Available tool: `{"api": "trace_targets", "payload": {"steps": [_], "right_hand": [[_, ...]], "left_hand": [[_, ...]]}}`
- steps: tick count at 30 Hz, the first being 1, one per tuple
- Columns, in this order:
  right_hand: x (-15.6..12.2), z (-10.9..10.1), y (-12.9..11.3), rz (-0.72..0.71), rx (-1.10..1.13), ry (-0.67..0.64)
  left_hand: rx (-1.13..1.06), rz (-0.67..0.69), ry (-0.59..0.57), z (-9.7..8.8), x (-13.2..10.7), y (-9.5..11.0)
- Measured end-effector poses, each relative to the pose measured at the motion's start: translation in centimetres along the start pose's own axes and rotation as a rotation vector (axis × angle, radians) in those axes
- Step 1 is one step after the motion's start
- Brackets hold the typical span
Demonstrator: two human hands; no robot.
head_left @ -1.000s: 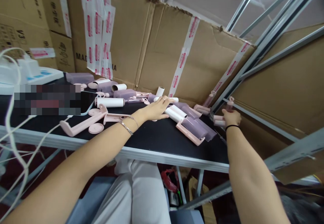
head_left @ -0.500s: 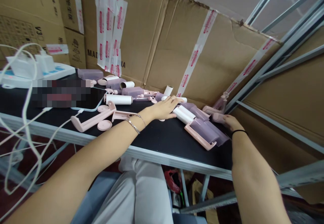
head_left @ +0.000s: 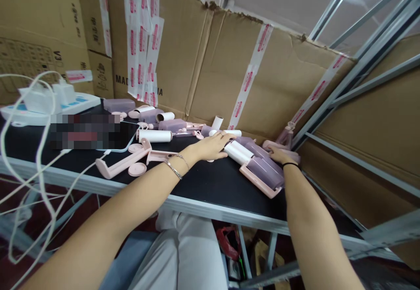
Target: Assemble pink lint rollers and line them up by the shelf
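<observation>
My left hand lies flat on the black table, fingers stretched out, its tips against a white roll. My right hand rests at the far right of the table among pink and purple parts, next to a purple cover in a pink frame; its fingers are mostly hidden behind the wrist. A pink piece lies just beyond that hand.
Pink handles, discs, white rolls and purple covers are strewn over the table. A white power strip with cables sits at the left. Taped cardboard walls close the back; metal rack bars rise at the right.
My right hand has come in from the right edge by the rack onto the table beside the purple covers. My left hand has stayed in place.
</observation>
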State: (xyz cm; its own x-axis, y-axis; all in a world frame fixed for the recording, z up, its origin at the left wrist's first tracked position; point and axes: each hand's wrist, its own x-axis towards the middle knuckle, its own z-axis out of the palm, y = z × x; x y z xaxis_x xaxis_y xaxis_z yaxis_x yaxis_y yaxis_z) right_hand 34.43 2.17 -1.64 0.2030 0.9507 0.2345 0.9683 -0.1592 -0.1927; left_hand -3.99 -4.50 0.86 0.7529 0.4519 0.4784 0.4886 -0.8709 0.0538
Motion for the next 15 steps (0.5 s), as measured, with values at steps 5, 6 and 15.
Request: {"api": "trace_targets", "payload": {"steps": [5,6,15], "right_hand": [[-0.6,-0.8,0.6,0.041,0.064,-0.03],[-0.9,-1.2,1.0,0.062,0.083,0.001],[-4.1,-4.2,7.1,0.506,-0.12,0.542]], "left_hand": [[-0.01,0.001,-0.015,-0.2,0.0,0.2],[-0.011,0.004,-0.016,-0.2,0.1,0.3],[-0.029,0.009,-0.012,0.0,0.2,0.3]]}}
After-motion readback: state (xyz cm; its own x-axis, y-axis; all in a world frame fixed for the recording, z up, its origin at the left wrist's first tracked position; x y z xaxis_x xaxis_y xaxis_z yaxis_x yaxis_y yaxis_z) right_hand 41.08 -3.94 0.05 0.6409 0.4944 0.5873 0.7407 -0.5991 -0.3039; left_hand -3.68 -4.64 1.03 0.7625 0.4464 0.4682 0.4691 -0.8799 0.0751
